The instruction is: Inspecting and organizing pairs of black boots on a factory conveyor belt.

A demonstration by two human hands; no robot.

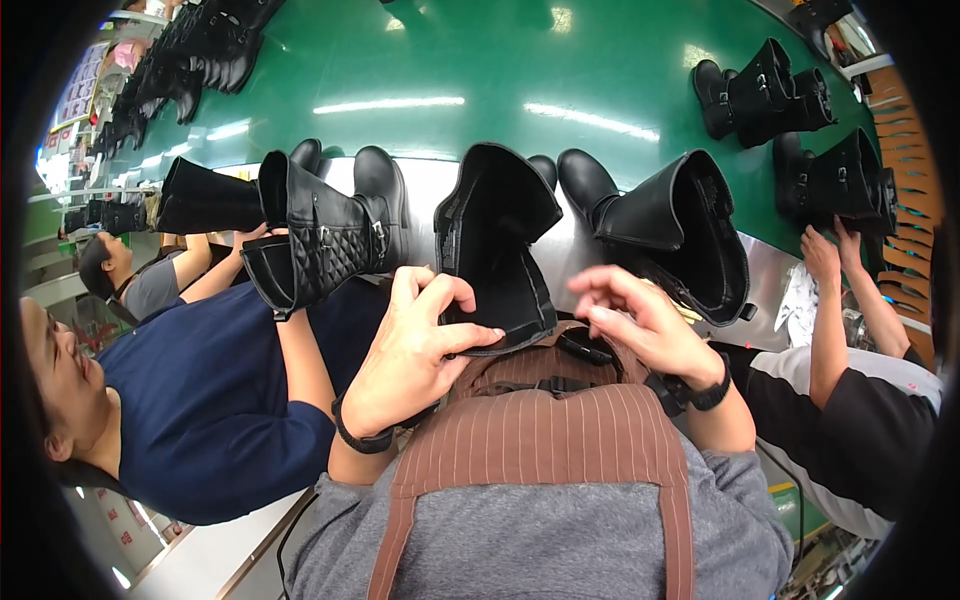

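My left hand is closed on the near edge of a black boot, its thumb and fingers pinching the rim of the shaft. The shaft gapes open towards me and shows its dark lining; the toe points away and is mostly hidden. To the right of that rim, my right hand hovers with bent, parted fingers and nothing in them. Beyond it, another black boot lies tilted on the bench, toe to the far left, its wide opening facing me.
A person in navy at my left has an arm up to a quilted black boot with buckles. At right, another person's hands touch a buckled boot. More boots stand on the green table; several line its far left.
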